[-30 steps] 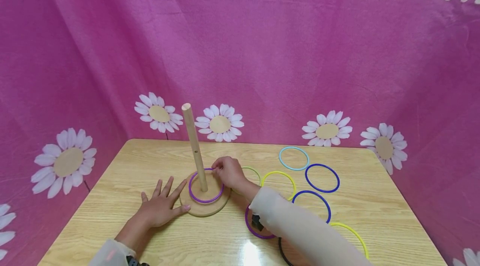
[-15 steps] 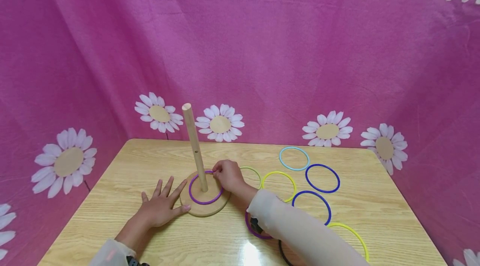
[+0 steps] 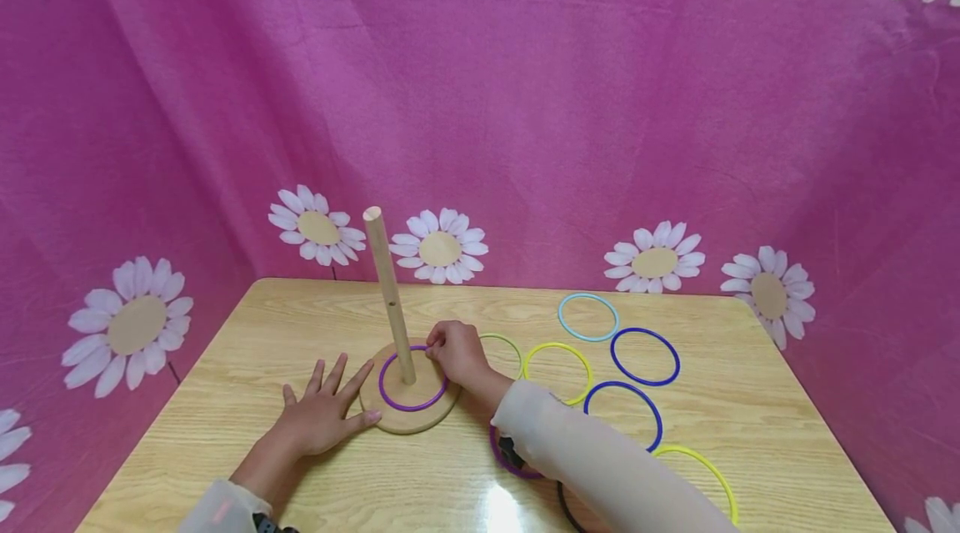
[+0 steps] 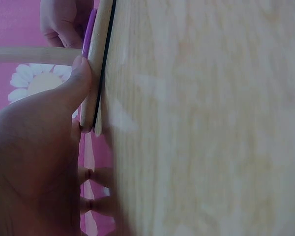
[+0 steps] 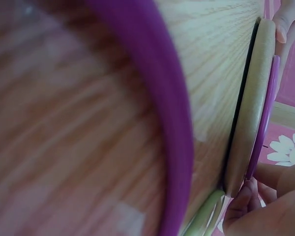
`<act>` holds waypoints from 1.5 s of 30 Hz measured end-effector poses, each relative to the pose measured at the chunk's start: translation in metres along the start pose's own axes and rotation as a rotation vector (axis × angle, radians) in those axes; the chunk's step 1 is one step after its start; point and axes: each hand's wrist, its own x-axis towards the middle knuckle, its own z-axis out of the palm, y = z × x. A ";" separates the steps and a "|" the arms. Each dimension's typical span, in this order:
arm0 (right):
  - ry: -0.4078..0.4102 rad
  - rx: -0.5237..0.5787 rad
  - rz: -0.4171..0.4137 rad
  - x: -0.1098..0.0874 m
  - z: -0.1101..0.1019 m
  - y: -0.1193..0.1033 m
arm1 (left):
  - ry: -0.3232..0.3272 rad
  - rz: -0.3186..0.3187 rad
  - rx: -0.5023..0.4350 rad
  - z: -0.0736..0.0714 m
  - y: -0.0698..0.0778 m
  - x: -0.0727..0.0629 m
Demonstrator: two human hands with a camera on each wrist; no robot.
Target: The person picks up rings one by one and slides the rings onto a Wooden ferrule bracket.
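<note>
A purple ring point(image 3: 408, 409) encircles the wooden peg point(image 3: 388, 291) low down, lying on or just above the round wooden base point(image 3: 408, 427). My right hand point(image 3: 459, 354) pinches the ring's far right edge between thumb and fingers. In the right wrist view, the purple ring point(image 5: 265, 123) lies close along the face of the base point(image 5: 250, 108). With fingers spread, my left hand point(image 3: 318, 419) rests at the base's left side. Its thumb point(image 4: 78, 73) touches the base's rim in the left wrist view. The peg stands upright.
Right of the base lie a green ring point(image 3: 518, 354), a yellow ring point(image 3: 557, 345), a light blue ring point(image 3: 592, 340), dark blue rings point(image 3: 647, 384), another yellow ring point(image 3: 712, 466) and a black ring point(image 3: 564, 506). My right forearm partly covers another purple ring point(image 3: 498, 456).
The purple ring has dropped slightly toward the base, and my right hand has come down a little with it. My left hand stays in place.
</note>
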 end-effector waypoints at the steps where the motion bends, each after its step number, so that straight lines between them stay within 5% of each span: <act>1: -0.001 0.000 0.000 0.000 0.000 0.000 | 0.000 0.000 0.000 0.000 0.000 0.000; 20: -0.078 0.194 0.051 0.003 -0.026 0.016 | -0.008 0.000 -0.015 -0.001 0.002 -0.002; 28: -0.044 0.118 0.045 0.003 -0.048 0.039 | -0.008 0.001 -0.013 -0.002 0.002 -0.002; 45: -0.011 0.098 0.191 -0.002 -0.071 0.071 | -0.010 0.002 -0.012 -0.001 0.001 -0.001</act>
